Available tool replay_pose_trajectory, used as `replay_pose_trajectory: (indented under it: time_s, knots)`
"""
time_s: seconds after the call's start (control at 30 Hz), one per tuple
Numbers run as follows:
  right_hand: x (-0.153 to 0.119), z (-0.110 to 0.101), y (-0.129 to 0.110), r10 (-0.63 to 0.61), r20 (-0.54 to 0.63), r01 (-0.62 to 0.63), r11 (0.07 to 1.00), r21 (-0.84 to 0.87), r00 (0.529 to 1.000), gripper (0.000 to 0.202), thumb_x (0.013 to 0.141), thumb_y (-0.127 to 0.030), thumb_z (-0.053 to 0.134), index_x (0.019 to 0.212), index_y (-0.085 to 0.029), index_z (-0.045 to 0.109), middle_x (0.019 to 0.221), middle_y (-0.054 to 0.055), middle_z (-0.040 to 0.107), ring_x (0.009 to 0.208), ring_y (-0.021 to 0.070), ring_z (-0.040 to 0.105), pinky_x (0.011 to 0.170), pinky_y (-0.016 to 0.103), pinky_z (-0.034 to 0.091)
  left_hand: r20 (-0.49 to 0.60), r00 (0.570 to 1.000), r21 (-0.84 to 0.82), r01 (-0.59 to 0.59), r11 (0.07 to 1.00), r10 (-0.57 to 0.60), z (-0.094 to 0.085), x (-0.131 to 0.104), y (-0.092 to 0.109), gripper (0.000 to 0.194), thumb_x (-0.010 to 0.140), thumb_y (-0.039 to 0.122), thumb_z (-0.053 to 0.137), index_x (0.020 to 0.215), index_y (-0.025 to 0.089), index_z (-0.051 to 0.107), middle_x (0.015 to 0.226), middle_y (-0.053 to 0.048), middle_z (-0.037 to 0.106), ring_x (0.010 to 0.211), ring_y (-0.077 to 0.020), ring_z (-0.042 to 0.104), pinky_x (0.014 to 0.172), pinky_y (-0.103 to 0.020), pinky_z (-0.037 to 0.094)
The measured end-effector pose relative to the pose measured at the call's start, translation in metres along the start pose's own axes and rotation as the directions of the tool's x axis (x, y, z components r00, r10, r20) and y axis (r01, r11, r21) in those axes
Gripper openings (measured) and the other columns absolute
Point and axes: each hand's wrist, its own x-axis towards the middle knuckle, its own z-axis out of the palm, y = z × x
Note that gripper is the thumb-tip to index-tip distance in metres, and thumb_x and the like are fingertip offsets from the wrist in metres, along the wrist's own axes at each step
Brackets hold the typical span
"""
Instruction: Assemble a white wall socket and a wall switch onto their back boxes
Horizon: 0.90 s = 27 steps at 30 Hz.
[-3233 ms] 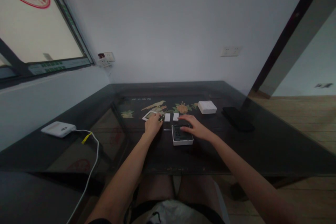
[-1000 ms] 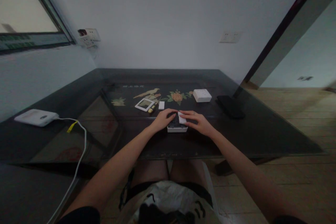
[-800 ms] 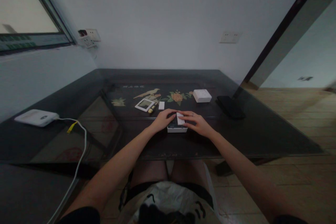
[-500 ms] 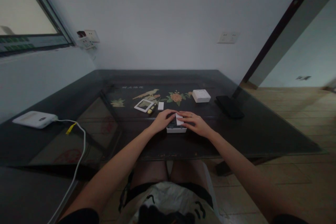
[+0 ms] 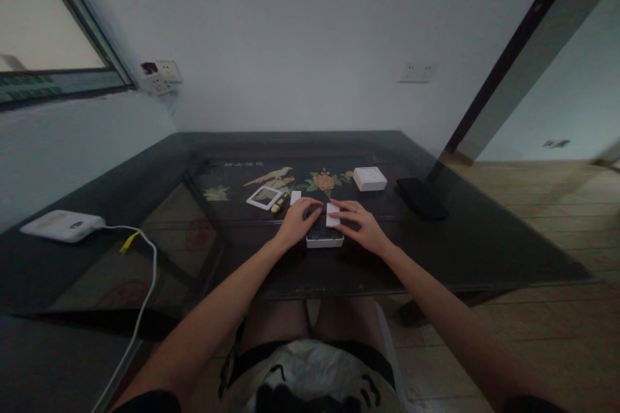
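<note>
In front of me on the dark table is a white open-topped box (image 5: 325, 242) with a dark inside. My left hand (image 5: 296, 224) curls round its left and far side, fingers bent and thumb over the opening. Above the box's right part, a small white rectangular piece (image 5: 332, 215) is pinched by my right hand (image 5: 362, 227); whether it is a card or a thin box I cannot tell. Just beyond my left hand lie a white frame-like lid (image 5: 264, 198), a yellow-and-black cutter (image 5: 279, 203) and another small white piece (image 5: 295, 197).
A closed white box (image 5: 370, 179) stands at the back right, with a black flat case (image 5: 422, 199) beside it. On the left lies a white device (image 5: 64, 226) with a white cable (image 5: 154, 271) hanging over the table's front edge. Wall sockets (image 5: 416, 72) are behind.
The small white piece has shifted slightly right and up with my right hand. My left thumb has come away from it, and the dark inside of the box shows more.
</note>
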Motion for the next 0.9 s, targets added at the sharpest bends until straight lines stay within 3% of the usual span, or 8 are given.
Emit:
replay_pose_trajectory:
  time_s: [0.07,0.17,0.27,0.37,0.5,0.67,0.8,0.9]
  knots:
    - [0.002,-0.001,-0.003,0.015,-0.108,-0.02,0.999,-0.038,0.994,0.029,0.086,-0.028,0.06,0.115,-0.026,0.064,0.134,0.008,0.055,0.119,0.024,0.05,0.1,0.049,0.042,-0.044,0.999,0.023,-0.014,1.0,0.015,-0.003,0.0,0.008,0.019,0.088,0.03,0.053,0.094,0.017,0.067,0.097,-0.008,0.065,0.099,-0.0204,0.058,0.091,-0.035,0.044]
    - [0.002,-0.002,-0.006,0.006,-0.228,-0.031,0.994,-0.105,0.974,0.031,0.084,-0.028,0.062,0.116,-0.026,0.063,0.135,0.008,0.054,0.119,0.0254,0.048,0.101,0.05,0.041,0.023,0.998,-0.005,-0.056,0.998,0.056,-0.003,0.001,0.02,0.02,0.086,0.034,0.057,0.086,0.017,0.068,0.091,-0.007,0.066,0.092,-0.0197,0.059,0.086,-0.033,0.045]
    - [0.001,-0.001,-0.009,-0.042,-0.259,0.001,0.988,-0.157,0.965,0.032,0.083,-0.028,0.064,0.115,-0.026,0.062,0.134,0.009,0.053,0.119,0.0262,0.048,0.1,0.05,0.041,0.103,0.994,-0.087,-0.028,0.996,0.037,0.0,0.002,0.028,0.019,0.084,0.033,0.059,0.086,0.017,0.068,0.087,-0.005,0.067,0.085,-0.0183,0.06,0.081,-0.031,0.045]
    - [0.0,0.001,-0.011,-0.052,-0.233,0.02,0.99,-0.138,0.971,0.037,0.082,-0.03,0.066,0.118,-0.026,0.06,0.135,0.01,0.051,0.118,0.0263,0.048,0.099,0.048,0.042,0.093,0.994,-0.162,0.077,0.984,-0.062,0.0,0.003,0.028,0.018,0.085,0.031,0.057,0.085,0.016,0.067,0.082,-0.003,0.068,0.08,-0.0168,0.06,0.077,-0.028,0.045]
    - [-0.001,0.003,-0.01,0.076,-0.2,-0.075,0.997,0.012,0.977,0.039,0.085,-0.033,0.062,0.122,-0.026,0.057,0.122,0.009,0.059,0.095,0.0215,0.059,0.082,0.039,0.051,0.048,0.989,-0.186,0.145,0.972,-0.138,-0.002,0.004,0.021,0.021,0.086,0.033,0.053,0.083,0.015,0.065,0.077,-0.001,0.066,0.074,-0.0153,0.059,0.069,-0.025,0.045]
    - [0.0,0.005,-0.008,0.223,-0.138,-0.203,0.968,0.147,0.965,0.021,0.086,-0.036,0.059,0.1,-0.022,0.067,0.082,0.004,0.067,0.071,0.0175,0.061,0.067,0.031,0.052,0.04,0.99,-0.181,0.14,0.974,-0.135,-0.001,0.001,0.02,0.023,0.086,0.036,0.054,0.082,0.016,0.064,0.069,0.0,0.064,0.068,-0.0147,0.06,0.065,-0.024,0.046]
    - [0.0,0.007,-0.008,0.342,-0.135,-0.281,0.897,0.34,0.93,0.024,0.08,-0.039,0.064,0.097,-0.021,0.066,0.077,0.002,0.065,0.065,0.0162,0.063,0.061,0.029,0.056,0.003,0.992,-0.247,0.123,0.961,-0.126,0.002,0.0,0.021,0.019,0.083,0.033,0.059,0.094,0.018,0.062,0.079,-0.001,0.067,0.067,-0.0135,0.063,0.068,-0.025,0.05]
    - [-0.001,0.009,-0.004,0.423,-0.13,-0.313,0.814,0.489,0.897,0.032,0.077,-0.039,0.068,0.104,-0.022,0.064,0.079,0.001,0.064,0.065,0.0161,0.065,0.061,0.03,0.059,-0.045,0.987,-0.332,0.129,0.934,-0.152,0.004,0.001,0.016,0.029,0.079,0.028,0.065,0.104,0.016,0.06,0.091,-0.005,0.068,0.079,-0.0154,0.066,0.076,-0.028,0.052]
